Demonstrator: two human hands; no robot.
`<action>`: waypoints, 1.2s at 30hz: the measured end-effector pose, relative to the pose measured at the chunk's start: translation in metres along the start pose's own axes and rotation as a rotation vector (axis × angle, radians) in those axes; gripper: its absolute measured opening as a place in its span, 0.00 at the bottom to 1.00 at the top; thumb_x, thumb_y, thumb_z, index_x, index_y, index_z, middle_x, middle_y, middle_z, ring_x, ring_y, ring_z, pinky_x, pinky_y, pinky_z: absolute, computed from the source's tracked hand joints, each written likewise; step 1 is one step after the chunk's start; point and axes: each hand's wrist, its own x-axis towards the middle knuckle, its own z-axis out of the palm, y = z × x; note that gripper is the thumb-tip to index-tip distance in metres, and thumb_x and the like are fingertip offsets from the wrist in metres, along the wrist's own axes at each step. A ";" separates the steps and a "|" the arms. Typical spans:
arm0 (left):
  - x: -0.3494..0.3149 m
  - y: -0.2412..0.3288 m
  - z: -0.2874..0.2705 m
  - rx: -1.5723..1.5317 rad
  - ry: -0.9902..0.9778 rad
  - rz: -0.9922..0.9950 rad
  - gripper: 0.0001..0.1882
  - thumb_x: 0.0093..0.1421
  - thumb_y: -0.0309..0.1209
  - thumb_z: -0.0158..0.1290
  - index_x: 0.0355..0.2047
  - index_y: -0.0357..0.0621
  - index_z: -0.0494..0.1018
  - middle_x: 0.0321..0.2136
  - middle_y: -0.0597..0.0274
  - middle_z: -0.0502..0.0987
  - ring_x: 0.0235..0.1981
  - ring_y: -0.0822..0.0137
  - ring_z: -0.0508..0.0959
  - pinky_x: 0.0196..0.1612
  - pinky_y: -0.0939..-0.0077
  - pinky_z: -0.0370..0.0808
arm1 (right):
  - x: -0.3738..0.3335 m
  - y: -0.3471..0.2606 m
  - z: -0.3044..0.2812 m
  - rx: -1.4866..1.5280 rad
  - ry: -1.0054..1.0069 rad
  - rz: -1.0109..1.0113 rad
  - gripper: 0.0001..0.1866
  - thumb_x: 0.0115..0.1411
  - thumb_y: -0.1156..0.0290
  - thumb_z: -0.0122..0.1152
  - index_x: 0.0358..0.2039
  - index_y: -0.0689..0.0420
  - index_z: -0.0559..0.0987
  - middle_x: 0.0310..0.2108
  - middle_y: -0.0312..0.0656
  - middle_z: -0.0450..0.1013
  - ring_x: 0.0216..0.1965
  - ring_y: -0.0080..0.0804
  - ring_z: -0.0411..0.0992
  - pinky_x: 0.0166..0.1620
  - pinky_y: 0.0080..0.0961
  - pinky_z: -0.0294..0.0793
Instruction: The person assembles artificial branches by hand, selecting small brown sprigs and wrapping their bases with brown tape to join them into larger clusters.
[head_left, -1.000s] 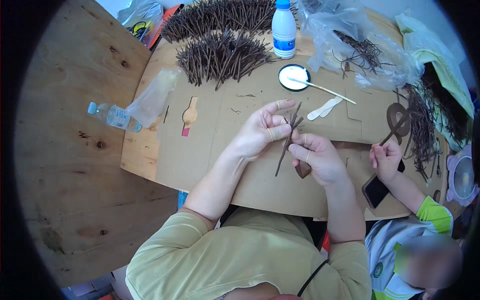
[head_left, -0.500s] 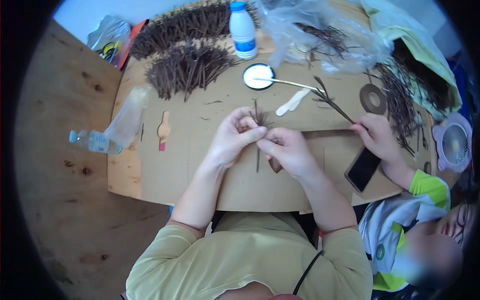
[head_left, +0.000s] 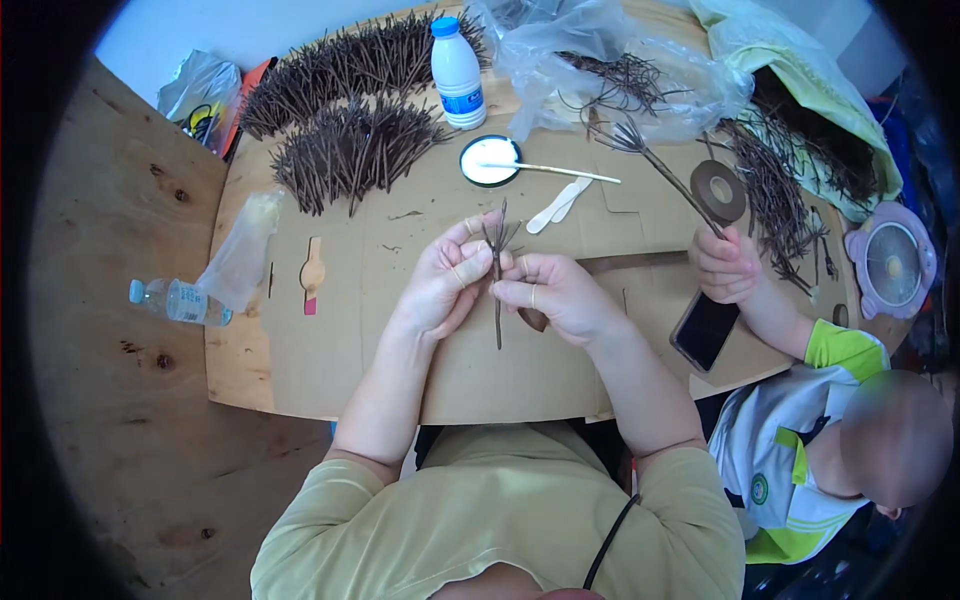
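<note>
- Left hand [head_left: 440, 275]: thumb and fingers pinch a twig [head_left: 498, 325] just under its splayed top. Both are on the wearer's side of the dish [head_left: 490, 186].
- Right hand [head_left: 565, 292]: fingertips pinch the twig from its right; both hands are about equally near it. A smooth brown strip [head_left: 640, 262] runs out rightward; whether these fingers grip it too, I cannot tell.
- The twig: dark, rough and thin, its long axis pointing from the wearer toward the dish, forked end farther away, bare stem nearer.
- The dish: round, dark-rimmed, holding white paste; a slim stick [head_left: 575, 175] reaches rightward from it.
- Right of the dish, slightly nearer the wearer: two flat pale spatulas [head_left: 560, 205].
- Farther right of the dish: a brown ring-shaped roll [head_left: 738, 195], and a co-worker's hand [head_left: 725, 265] clasping a longer branched stem [head_left: 670, 175] above a dark phone [head_left: 705, 330].
- Behind the dish: a white plastic bottle [head_left: 457, 80] with a blue cap.
- Left of the dish: a dense, bristly bundle [head_left: 345, 150].
- Beneath the dish: matt cardboard [head_left: 350, 350] over a wooden surface [head_left: 240, 370].
</note>
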 end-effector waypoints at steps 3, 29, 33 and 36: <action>0.001 -0.002 0.005 0.078 0.078 0.017 0.23 0.51 0.25 0.55 0.47 0.36 0.62 0.27 0.63 0.74 0.31 0.73 0.73 0.35 0.81 0.71 | 0.000 0.001 -0.002 -0.010 0.035 -0.025 0.06 0.52 0.70 0.58 0.28 0.59 0.74 0.17 0.28 0.65 0.14 0.09 0.55 0.15 0.10 0.50; -0.005 0.004 -0.005 0.233 0.147 0.054 0.10 0.50 0.21 0.54 0.34 0.37 0.71 0.23 0.68 0.73 0.25 0.78 0.72 0.31 0.85 0.70 | 0.003 0.002 -0.007 -0.031 -0.089 0.030 0.08 0.51 0.75 0.57 0.32 0.62 0.72 0.28 0.35 0.70 0.30 0.18 0.67 0.36 0.15 0.67; -0.007 0.008 -0.007 0.208 0.159 0.018 0.11 0.51 0.21 0.54 0.36 0.35 0.71 0.26 0.63 0.75 0.27 0.74 0.74 0.34 0.82 0.71 | 0.004 0.001 -0.002 -0.056 -0.070 -0.047 0.07 0.51 0.76 0.57 0.31 0.62 0.72 0.28 0.36 0.70 0.31 0.17 0.67 0.36 0.15 0.67; -0.007 0.010 -0.008 0.227 0.139 0.020 0.14 0.52 0.22 0.52 0.40 0.35 0.69 0.26 0.62 0.75 0.28 0.74 0.74 0.35 0.80 0.71 | 0.004 0.001 -0.001 -0.058 -0.017 -0.075 0.06 0.51 0.77 0.57 0.30 0.61 0.72 0.28 0.35 0.70 0.31 0.17 0.67 0.36 0.15 0.67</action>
